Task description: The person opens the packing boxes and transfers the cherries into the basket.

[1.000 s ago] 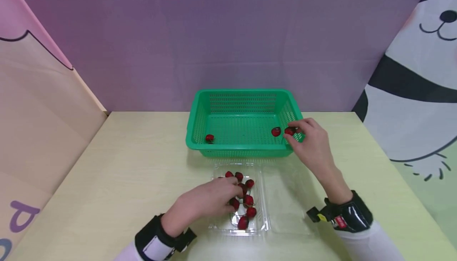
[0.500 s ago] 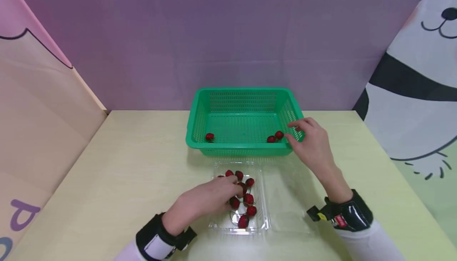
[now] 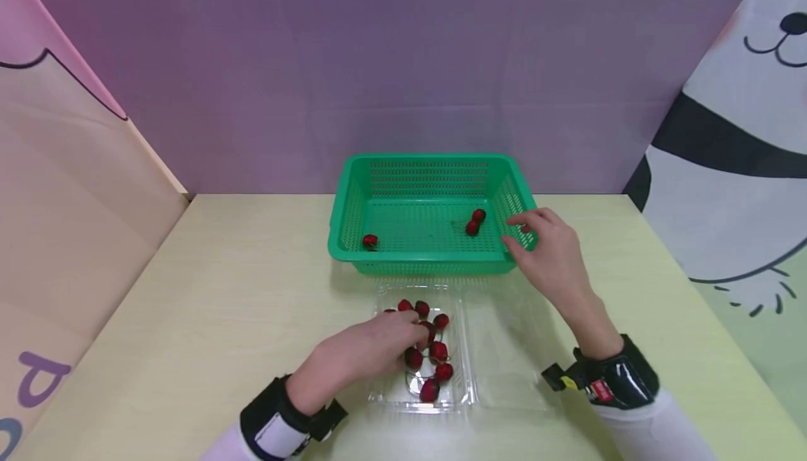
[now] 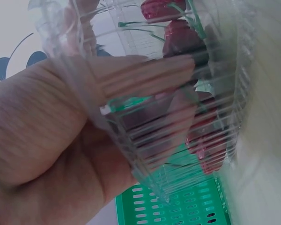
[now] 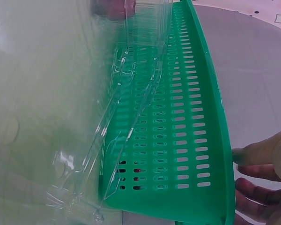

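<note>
Dark red cherries with green stems lie in a clear plastic clamshell box [image 3: 466, 377]. My left hand [image 3: 372, 345] reaches over the box's left wall, thumb and fingers around a dark cherry [image 4: 189, 44]; the fingertips are partly hidden. Above the right end of a green basket [image 3: 435, 258] is my right hand [image 3: 555, 251], its thumb and fingers spread with nothing between them. Two cherries [image 3: 473, 228] lie together inside the basket, left of that hand, and a single cherry [image 3: 370, 241] sits near the basket's left end.
The box's clear lid [image 3: 511, 356] lies folded out to the right on the pale wooden table [image 3: 239, 293]. Behind the basket stands a purple backdrop [image 3: 403, 76]. Printed cloth panels flank the table on both sides.
The right hand's fingers have let go of a cherry, which dropped into the basket. It and a neighbouring cherry rolled leftward, then back from the near wall. The left hand has hardly moved.
</note>
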The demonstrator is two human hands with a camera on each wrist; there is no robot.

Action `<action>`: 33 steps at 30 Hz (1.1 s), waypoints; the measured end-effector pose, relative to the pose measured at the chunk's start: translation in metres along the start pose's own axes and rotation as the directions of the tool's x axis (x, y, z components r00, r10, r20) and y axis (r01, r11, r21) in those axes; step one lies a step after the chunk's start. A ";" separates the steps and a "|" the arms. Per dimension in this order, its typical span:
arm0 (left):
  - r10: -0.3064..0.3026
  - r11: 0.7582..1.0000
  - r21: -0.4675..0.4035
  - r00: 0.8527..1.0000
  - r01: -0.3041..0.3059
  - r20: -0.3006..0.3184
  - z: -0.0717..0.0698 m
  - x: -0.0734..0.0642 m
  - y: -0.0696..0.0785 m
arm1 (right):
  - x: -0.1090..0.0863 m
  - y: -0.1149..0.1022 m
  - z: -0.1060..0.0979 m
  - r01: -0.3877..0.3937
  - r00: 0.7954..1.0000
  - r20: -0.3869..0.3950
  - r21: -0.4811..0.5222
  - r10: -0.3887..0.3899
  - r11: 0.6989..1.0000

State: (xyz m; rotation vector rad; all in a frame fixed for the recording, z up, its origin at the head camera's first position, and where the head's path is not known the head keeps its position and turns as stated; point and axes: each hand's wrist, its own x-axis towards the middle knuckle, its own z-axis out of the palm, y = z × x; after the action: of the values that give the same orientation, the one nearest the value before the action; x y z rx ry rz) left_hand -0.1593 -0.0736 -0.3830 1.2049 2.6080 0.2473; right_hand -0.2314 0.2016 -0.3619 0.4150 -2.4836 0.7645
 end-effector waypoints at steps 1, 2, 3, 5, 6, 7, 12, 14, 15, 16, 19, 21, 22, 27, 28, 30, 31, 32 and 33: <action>0.003 1.000 0.004 1.000 -0.003 -0.003 0.000 0.000 0.000 | 0.000 0.000 0.000 -0.001 1.000 0.002 0.000 0.001 1.000; 0.006 1.000 0.008 1.000 -0.006 -0.005 0.000 0.000 0.000 | 0.000 0.000 0.000 -0.001 1.000 0.003 -0.001 0.001 1.000; 0.010 1.000 0.009 1.000 -0.010 -0.009 0.000 0.000 0.000 | 0.000 0.000 0.000 0.000 1.000 0.004 -0.001 0.000 1.000; 0.015 1.000 -0.008 1.000 -0.015 -0.015 -0.001 0.000 -0.001 | 0.000 0.000 0.000 0.001 1.000 0.006 -0.001 -0.001 1.000; 0.020 1.000 -0.012 1.000 -0.020 -0.020 -0.001 0.000 -0.001 | 0.000 0.000 0.000 0.002 1.000 0.007 -0.001 -0.002 1.000; 0.025 1.000 -0.013 0.999 -0.026 -0.024 -0.001 0.000 -0.001 | 0.000 0.000 0.000 0.002 1.000 0.008 -0.002 -0.002 1.000; 0.034 0.999 -0.035 0.999 -0.035 -0.030 -0.002 0.001 0.000 | -0.001 0.000 0.000 0.003 1.000 0.009 -0.006 -0.003 1.000; 0.029 0.999 -0.041 0.999 -0.030 -0.028 -0.002 0.002 0.000 | -0.001 0.000 0.000 0.007 1.000 0.008 -0.008 -0.007 1.000; 0.029 0.999 -0.035 0.999 -0.030 -0.028 -0.002 0.002 0.000 | -0.001 0.001 0.001 0.009 1.000 0.007 -0.009 -0.009 1.000; 0.030 0.999 -0.024 0.999 -0.030 -0.029 -0.003 0.002 0.000 | -0.001 0.001 0.001 0.010 1.000 0.007 -0.009 -0.010 1.000; 0.030 0.999 -0.009 0.998 -0.031 -0.046 -0.004 0.002 0.000 | -0.001 0.001 0.001 0.012 1.000 0.007 -0.006 -0.012 1.000; 0.030 0.999 -0.014 0.997 -0.031 -0.066 -0.004 0.002 -0.001 | -0.001 0.001 0.001 0.012 1.000 0.010 -0.005 -0.012 1.000; 0.030 0.999 -0.019 0.997 -0.032 -0.078 -0.004 0.002 -0.001 | -0.001 0.001 0.001 0.011 1.000 0.012 -0.004 -0.011 1.000; 0.028 0.998 -0.045 0.991 -0.034 -0.127 -0.005 0.002 -0.002 | 0.000 0.000 0.001 0.011 1.000 0.022 -0.003 -0.011 1.000; 0.031 0.998 -0.047 0.990 -0.037 -0.135 -0.005 0.002 -0.003 | 0.000 0.000 0.001 0.011 1.000 0.022 -0.003 -0.011 1.000; 0.031 0.998 -0.057 0.988 -0.040 -0.150 -0.006 0.001 -0.003 | 0.000 0.000 0.001 0.012 1.000 0.023 -0.003 -0.012 1.000; 0.029 0.997 -0.064 0.987 -0.039 -0.160 -0.006 0.001 -0.004 | 0.000 -0.001 0.001 0.014 1.000 0.022 -0.004 -0.014 1.000; 0.024 0.997 -0.073 0.986 -0.037 -0.167 -0.006 0.001 -0.004 | 0.000 -0.001 0.001 0.014 1.000 0.022 -0.004 -0.014 1.000; 0.018 0.996 -0.082 0.985 -0.032 -0.174 -0.006 0.000 -0.005 | 0.000 -0.001 0.001 0.015 1.000 0.023 -0.006 -0.015 1.000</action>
State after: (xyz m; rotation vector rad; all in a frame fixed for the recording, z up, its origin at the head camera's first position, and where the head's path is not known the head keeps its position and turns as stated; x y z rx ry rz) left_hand -0.1648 -0.0768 -0.3785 1.2388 2.6985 0.4825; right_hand -0.2314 0.2003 -0.3628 0.4423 -2.5001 0.7504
